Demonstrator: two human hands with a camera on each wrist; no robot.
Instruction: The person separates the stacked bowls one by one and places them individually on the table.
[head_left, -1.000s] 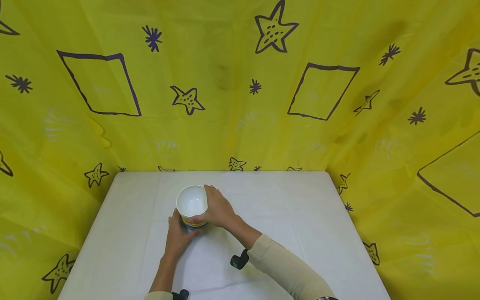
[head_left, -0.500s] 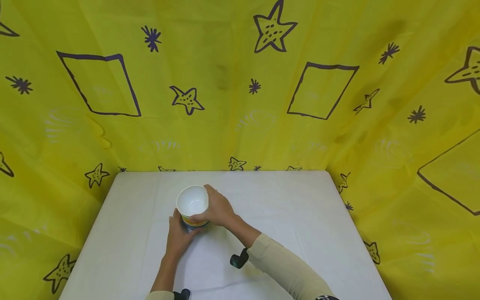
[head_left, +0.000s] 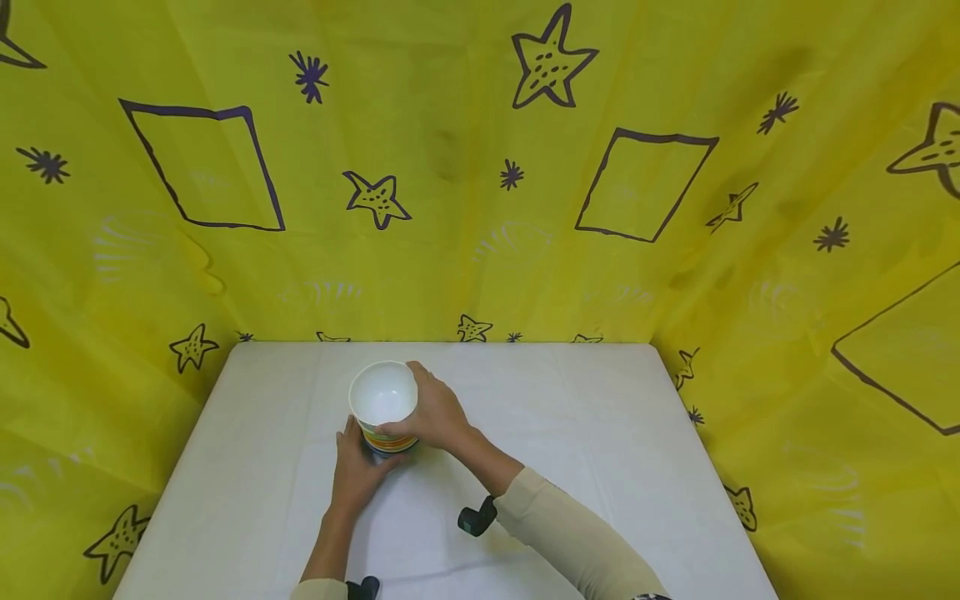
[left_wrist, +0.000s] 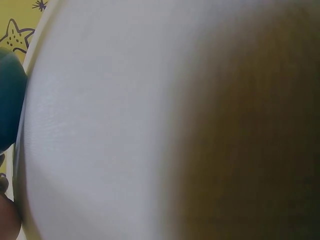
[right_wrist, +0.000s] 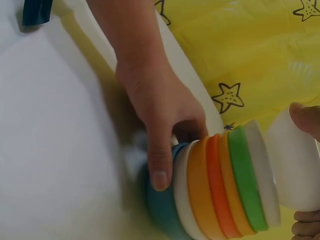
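Observation:
A stack of nested bowls (head_left: pixel 386 442) stands on the left half of the table, banded blue, white, orange, red, green and white in the right wrist view. My left hand (head_left: pixel 356 475) grips the blue bottom bowl (right_wrist: pixel 161 210), its thumb along the near side. Above the stack, my right hand (head_left: pixel 438 410) holds a white bowl (head_left: pixel 384 393) by its side, thumb toward me. In the right wrist view this white bowl (right_wrist: pixel 295 165) sits at the stack's mouth, slightly tilted from it. The left wrist view catches only part of the blue bowl (left_wrist: pixel 10 100) at its left edge.
The table (head_left: pixel 600 467) has a white cover. Yellow curtains (head_left: pixel 465 267) with starfish drawings hang behind it and along both sides. Dark wrist-camera mounts (head_left: pixel 477 518) stick out beside both forearms.
My right hand has lifted the white bowl slightly up and away, so more of the striped stack shows beneath it. The left hand keeps its place at the stack's base.

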